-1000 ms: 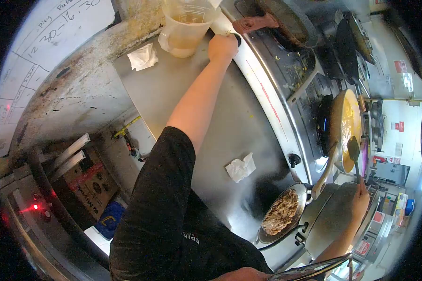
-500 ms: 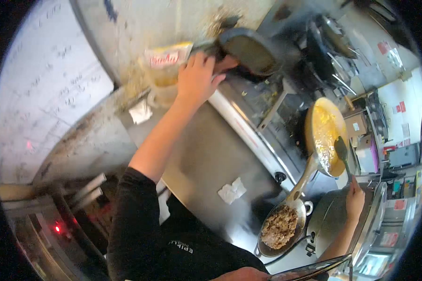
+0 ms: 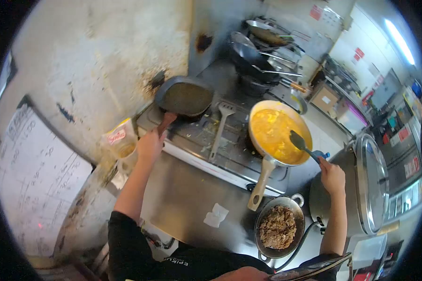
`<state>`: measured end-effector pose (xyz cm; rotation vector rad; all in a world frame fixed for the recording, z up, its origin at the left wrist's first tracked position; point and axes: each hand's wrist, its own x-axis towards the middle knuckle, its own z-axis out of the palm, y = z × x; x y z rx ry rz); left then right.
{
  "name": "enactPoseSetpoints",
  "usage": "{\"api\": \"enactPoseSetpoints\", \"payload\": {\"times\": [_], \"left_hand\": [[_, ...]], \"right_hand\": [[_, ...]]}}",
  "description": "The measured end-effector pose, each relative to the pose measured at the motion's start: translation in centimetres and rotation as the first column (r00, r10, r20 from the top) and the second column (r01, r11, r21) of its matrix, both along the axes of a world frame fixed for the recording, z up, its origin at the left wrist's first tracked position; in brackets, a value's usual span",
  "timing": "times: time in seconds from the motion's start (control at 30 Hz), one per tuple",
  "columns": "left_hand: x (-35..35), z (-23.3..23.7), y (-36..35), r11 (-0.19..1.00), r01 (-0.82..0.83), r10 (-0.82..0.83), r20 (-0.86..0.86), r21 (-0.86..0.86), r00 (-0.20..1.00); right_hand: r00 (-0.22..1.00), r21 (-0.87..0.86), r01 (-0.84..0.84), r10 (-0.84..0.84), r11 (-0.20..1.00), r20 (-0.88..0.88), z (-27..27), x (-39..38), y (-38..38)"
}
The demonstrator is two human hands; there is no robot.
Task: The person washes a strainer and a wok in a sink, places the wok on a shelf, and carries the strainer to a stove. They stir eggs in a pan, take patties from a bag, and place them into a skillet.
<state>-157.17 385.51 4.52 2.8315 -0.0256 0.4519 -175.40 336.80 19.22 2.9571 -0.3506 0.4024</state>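
My left hand (image 3: 151, 144) is closed at the end of the brown handle (image 3: 166, 123) of a dark square pan (image 3: 185, 97), which sits on the left part of the stove. In my right hand (image 3: 333, 177) is a dark spatula (image 3: 301, 143), its head resting in the yellow egg mixture (image 3: 276, 131). That mixture fills much of a light-coloured frying pan (image 3: 304, 122) on the right side of the stove. The frying pan's beige handle (image 3: 262, 182) points toward me, with no hand on it.
A slotted metal turner (image 3: 220, 129) lies between the pans. Cooked brown food (image 3: 277, 227) fills a metal pan nearer me. A large pot (image 3: 371, 187) stands at the right, a yellow-topped bag (image 3: 119, 138) at the left, and crumpled paper (image 3: 216, 215) on the counter.
The view has swung, showing more of the stove and wall. My left hand is now on the square pan's handle, away from the bag. The spatula stays in my right hand, in the egg mixture.
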Motion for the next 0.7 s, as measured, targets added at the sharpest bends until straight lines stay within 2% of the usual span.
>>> {"api": "enactPoseSetpoints", "payload": {"times": [0.07, 0.13, 0.17, 0.2, 0.27, 0.3, 0.33, 0.37, 0.4, 0.43, 0.47, 0.5, 0.57, 0.6, 0.63, 0.7], "left_hand": [[-0.4, 0.9, -0.4, 1.0, 0.021, -0.021, 0.011, 0.003, 1.0], [-1.1, 2.3, -1.1, 0.997, -0.054, 0.046, -0.157, -0.048, 0.987], [-1.7, 2.6, -1.6, 0.998, 0.017, -0.026, 0.164, 0.059, 0.986], [-2.4, 2.9, -2.4, 0.984, 0.053, -0.128, 0.464, 0.172, 0.876], [-5.2, 4.6, -6.5, 0.933, 0.315, -0.227, 0.39, -0.176, 0.892], [-7.1, 5.0, -9.6, 0.793, 0.482, -0.363, 0.347, -0.371, 0.865], [-8.8, 4.0, -12.8, 0.497, 0.45, -0.53, 0.152, -0.742, 0.835], [-10.1, 3.8, -15.6, 0.427, 0.372, -0.689, -0.03, -0.824, 0.725], [-10.6, -0.4, -18.6, 0.245, 0.196, -0.795, -0.081, -0.949, 0.601], [-11.2, -3.7, -21.2, 0.275, 0.046, -0.835, -0.214, -0.96, 0.507], [-12.3, 1.2, -22.3, 0.133, -0.459, -0.954, -0.239, -0.878, 0.181], [-12.4, 1.1, -23.1, 0.135, -0.45, -0.956, -0.235, -0.883, 0.174], [-12.8, 1.0, -23.8, 0.006, -0.696, -0.962, -0.194, -0.718, 0.192], [-12.9, 1.5, -23.9, -0.016, -0.761, -0.967, -0.183, -0.649, 0.177], [-12.9, 1.9, -23.9, -0.012, -0.765, -0.968, -0.184, -0.643, 0.17], [-12.7, 2.3, -23.9, 0.037, -0.756, -0.968, -0.211, -0.653, 0.134]], "right_hand": [[0.999, -0.063, -0.046, 0.044, 0.997, -0.029, 0.1, 0.5, -0.2], [0.997, -0.092, -0.045, 0.039, 0.995, -0.063, -0.2, 1.4, -1.0], [0.993, -0.119, -0.063, 0.05, 0.991, -0.111, -0.4, 1.9, -1.6], [0.989, -0.145, -0.08, 0.061, 0.986, -0.136, -0.5, 2.8, -2.3], [0.986, -0.196, -0.087, 0.057, 0.977, -0.155, -0.8, 5.4, -3.9], [0.986, -0.225, -0.087, 0.052, 0.97, -0.156, -0.8, 6.9, -4.6], [0.977, -0.241, -0.089, 0.038, 0.966, -0.209, -0.5, 8.6, -5.0], [0.966, -0.258, -0.095, 0.027, 0.962, -0.257, -0.1, 9.9, -5.6], [0.969, -0.26, -0.08, 0.014, 0.962, -0.245, -0.3, 10.8, -6.7], [0.961, -0.273, -0.084, 0.005, 0.958, -0.278, -0.7, 11.7, -7.7], [0.95, -0.287, -0.091, -0.003, 0.954, -0.312, -1.0, 12.3, -8.6], [0.953, -0.291, -0.079, -0.013, 0.954, -0.304, -1.3, 12.6, -9.3], [0.838, -0.168, -0.106, -0.003, 0.98, -0.545, -2.0, 12.3, -10.3], [0.836, -0.121, -0.149, 0.06, 0.981, -0.546, -2.1, 11.9, -10.6], [0.832, -0.12, -0.144, 0.054, 0.982, -0.552, -2.1, 11.6, -11.1], [0.737, 0.201, 0.133, 0.039, 0.97, -0.675, 0.9, 10.2, -9.0]]}}
